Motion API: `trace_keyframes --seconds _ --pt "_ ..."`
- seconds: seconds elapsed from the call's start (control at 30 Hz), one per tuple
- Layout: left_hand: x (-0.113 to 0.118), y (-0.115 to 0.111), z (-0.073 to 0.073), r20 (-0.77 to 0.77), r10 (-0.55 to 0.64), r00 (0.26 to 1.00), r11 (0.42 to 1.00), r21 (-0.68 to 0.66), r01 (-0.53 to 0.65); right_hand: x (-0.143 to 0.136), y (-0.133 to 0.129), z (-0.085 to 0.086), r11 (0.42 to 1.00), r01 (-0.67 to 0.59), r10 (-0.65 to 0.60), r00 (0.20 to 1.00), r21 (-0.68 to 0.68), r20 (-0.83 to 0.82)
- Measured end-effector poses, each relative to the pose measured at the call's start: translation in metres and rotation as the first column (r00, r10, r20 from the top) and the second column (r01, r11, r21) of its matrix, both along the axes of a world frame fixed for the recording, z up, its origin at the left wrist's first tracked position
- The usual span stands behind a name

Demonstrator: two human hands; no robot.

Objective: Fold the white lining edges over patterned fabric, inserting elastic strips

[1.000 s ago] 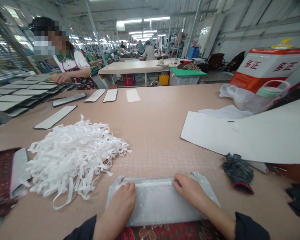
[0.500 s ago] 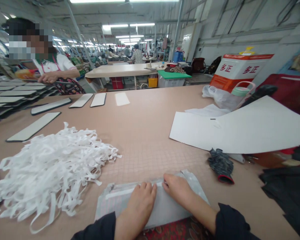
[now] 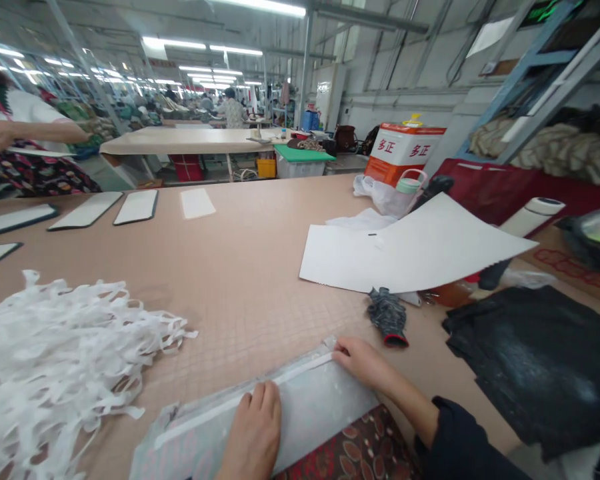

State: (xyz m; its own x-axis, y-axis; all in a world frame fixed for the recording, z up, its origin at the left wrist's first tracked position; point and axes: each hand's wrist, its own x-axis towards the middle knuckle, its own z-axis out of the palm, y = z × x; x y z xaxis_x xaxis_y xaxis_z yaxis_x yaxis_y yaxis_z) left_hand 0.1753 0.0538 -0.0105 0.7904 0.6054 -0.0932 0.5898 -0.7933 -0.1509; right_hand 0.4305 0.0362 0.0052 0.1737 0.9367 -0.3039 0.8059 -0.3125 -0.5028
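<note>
A pale grey, see-through sheet (image 3: 310, 413) lies at the table's near edge, with a narrow white strip (image 3: 205, 421) along its far side. My left hand (image 3: 255, 430) rests on the sheet, fingers laid over the strip. At the strip's right end, the fingers of my right hand (image 3: 360, 360) are closed in a pinch; the thumb tip is partly hidden. Dark red-brown leaf-patterned fabric (image 3: 365, 443) shows below the sheet's near edge. A big tangled heap of white strips (image 3: 80, 353) spreads out to the left.
A dark knitted glove (image 3: 387, 317) lies beyond my right hand, near a large white board (image 3: 400, 260). Black sheets (image 3: 540, 367) are stacked at right. White panels with dark edging (image 3: 136, 207) lie at far left, where another person (image 3: 30, 140) stands. An orange-white can (image 3: 400, 153) stands behind.
The view has swung right. My right hand has slid right along the strip to the sheet's far right corner, apart from my left hand. More patterned fabric shows.
</note>
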Motion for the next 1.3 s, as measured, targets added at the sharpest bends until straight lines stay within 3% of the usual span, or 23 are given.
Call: trace_keyframes --seconds 0.23,0.5,0.9,1.17,1.23,1.3 --pt "0.006 0.002 0.0 0.033 0.016 0.999 0.999 0.044 -0.017 -0.002 0.0 0.004 1.0 0.019 -0.017 0.997 -0.021 0.069" --pt "0.008 0.001 -0.014 0.054 0.003 0.999 0.991 0.13 -0.01 -0.008 0.001 0.002 0.997 0.071 -0.064 0.984 -0.035 0.168" --pt "0.009 0.001 -0.014 0.048 -0.004 0.999 0.993 0.122 -0.002 -0.003 0.002 -0.001 0.997 0.051 -0.039 0.974 -0.05 0.221" --pt "0.013 0.001 0.006 0.003 0.022 1.0 0.999 0.027 -0.022 -0.004 0.007 0.009 0.998 0.017 0.006 0.941 -0.063 0.338" --pt "0.014 0.0 0.009 0.011 0.026 1.0 1.0 0.014 -0.026 -0.022 0.004 0.011 1.0 -0.027 0.024 0.912 0.002 0.41" --pt "0.016 -0.001 0.011 0.027 0.036 0.999 0.999 0.006 -0.036 -0.047 -0.002 0.008 0.975 -0.198 0.131 0.881 0.105 0.454"
